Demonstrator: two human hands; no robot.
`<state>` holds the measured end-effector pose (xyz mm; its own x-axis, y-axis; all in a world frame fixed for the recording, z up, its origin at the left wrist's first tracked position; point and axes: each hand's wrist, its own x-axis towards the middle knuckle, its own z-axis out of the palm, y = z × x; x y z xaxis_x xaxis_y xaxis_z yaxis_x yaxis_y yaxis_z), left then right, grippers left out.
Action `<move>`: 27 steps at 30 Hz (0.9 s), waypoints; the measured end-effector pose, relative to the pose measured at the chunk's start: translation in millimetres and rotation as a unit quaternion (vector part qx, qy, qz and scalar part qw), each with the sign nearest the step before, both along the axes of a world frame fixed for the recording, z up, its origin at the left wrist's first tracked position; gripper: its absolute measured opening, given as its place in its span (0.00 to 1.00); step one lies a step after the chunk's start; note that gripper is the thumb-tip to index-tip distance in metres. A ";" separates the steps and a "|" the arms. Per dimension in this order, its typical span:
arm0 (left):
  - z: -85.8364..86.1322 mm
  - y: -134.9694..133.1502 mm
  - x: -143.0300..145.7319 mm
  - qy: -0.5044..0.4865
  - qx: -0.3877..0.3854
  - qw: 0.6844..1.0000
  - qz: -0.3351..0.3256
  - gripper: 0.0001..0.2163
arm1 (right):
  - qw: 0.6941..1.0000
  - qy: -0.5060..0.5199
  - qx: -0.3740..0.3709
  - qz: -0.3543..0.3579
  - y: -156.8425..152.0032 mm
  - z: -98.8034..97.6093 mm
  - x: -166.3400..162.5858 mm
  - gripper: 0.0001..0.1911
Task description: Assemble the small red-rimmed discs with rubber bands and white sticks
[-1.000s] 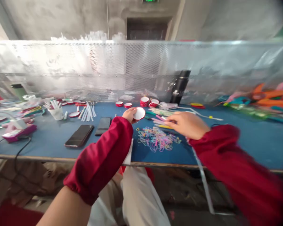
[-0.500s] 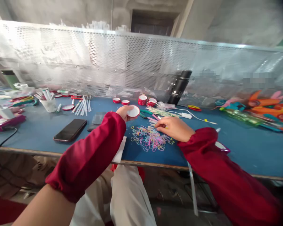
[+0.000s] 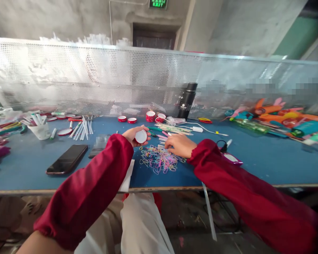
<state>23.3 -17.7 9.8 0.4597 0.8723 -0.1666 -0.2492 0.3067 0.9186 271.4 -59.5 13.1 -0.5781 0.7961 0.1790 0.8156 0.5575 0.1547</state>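
Note:
My left hand [image 3: 131,135] is closed around a small round tin lid [image 3: 141,136], white inside with a red rim. Its pale face is turned up towards me, above the far left edge of the heap. A loose heap of small pastel rubber bands [image 3: 161,160] lies on the blue table. My right hand [image 3: 181,145] rests at the heap's upper right side with the fingers curled down and together. What its fingertips hold, if anything, is hidden. Pink and white pens [image 3: 163,138] lie just beyond the fingers.
Red tins [image 3: 150,116] and a black flask [image 3: 187,101] stand towards the perforated metal screen [image 3: 108,77]. At left are a phone [image 3: 67,159] and a white cup of markers [image 3: 39,129]. A purple-edged packet [image 3: 231,158] lies right; colourful toys [image 3: 288,118] pile at far right.
The camera view has tilted up and shifted to the right. My left hand has turned the lid so more of its white face shows. My right hand stays by the rubber bands.

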 end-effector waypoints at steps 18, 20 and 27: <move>-15.1 13.2 5.8 0.043 0.199 0.979 0.017 0.08 | 0.992 0.109 -0.055 -0.028 2.3 25.1 -10.3 0.03; -21.3 19.1 8.6 0.075 0.251 0.965 -0.010 0.12 | 0.987 0.145 -0.073 -0.014 3.9 22.7 -11.6 0.03; -24.2 21.1 12.1 0.179 0.369 0.912 -0.013 0.08 | 0.978 0.183 -0.098 0.019 6.5 15.5 -12.7 0.09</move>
<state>35.4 3.4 -14.5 0.5126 0.7973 0.3186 0.1055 -0.4268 0.8982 258.7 -53.0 28.5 -0.5333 0.8154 0.2253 0.7748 0.5777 -0.2568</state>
